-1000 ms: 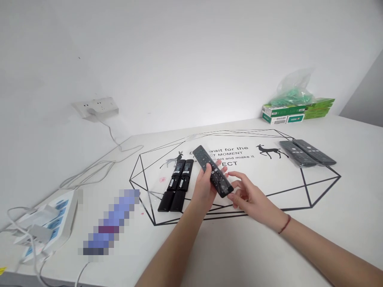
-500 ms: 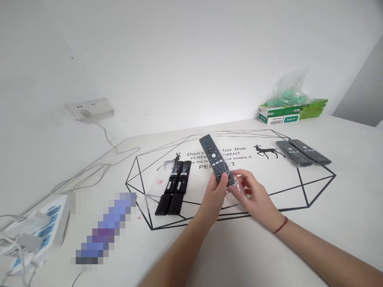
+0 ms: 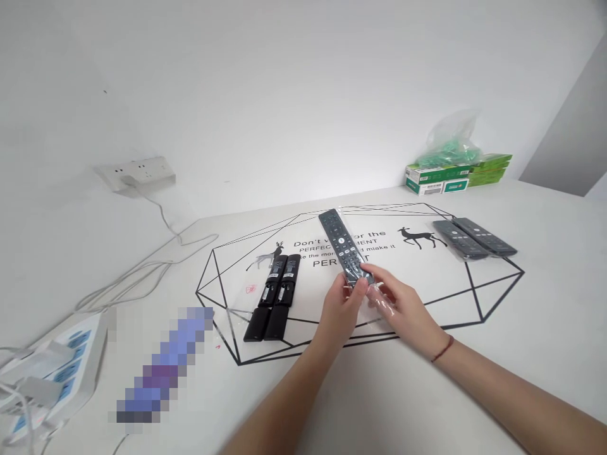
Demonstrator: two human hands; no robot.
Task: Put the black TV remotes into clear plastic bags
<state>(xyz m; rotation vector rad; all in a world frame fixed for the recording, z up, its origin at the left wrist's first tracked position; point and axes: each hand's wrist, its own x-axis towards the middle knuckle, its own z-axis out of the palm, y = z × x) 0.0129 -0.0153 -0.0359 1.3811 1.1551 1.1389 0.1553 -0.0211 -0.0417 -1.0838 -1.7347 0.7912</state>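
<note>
Remote [image 3: 340, 240] moved forward; lower end in left hand [image 3: 341, 308].

Green-and-white boxes [image 3: 434, 179] stand beyond and right of the fingers [image 3: 361, 289], clear bag [image 3: 450, 142] on top. Left of the fingers: white power strip [image 3: 88, 368]; farther off, wall socket [image 3: 149, 173] with pale cable [image 3: 162, 215] plugged in.

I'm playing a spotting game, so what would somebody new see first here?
Probably the dark remote in clear plastic, held at its near end by the left hand and right hand over the middle of the white table. Next, perhaps, the black deer printed right of the lettering, and the green-and-white boxes at the back right with a see-through bag on top.
</note>
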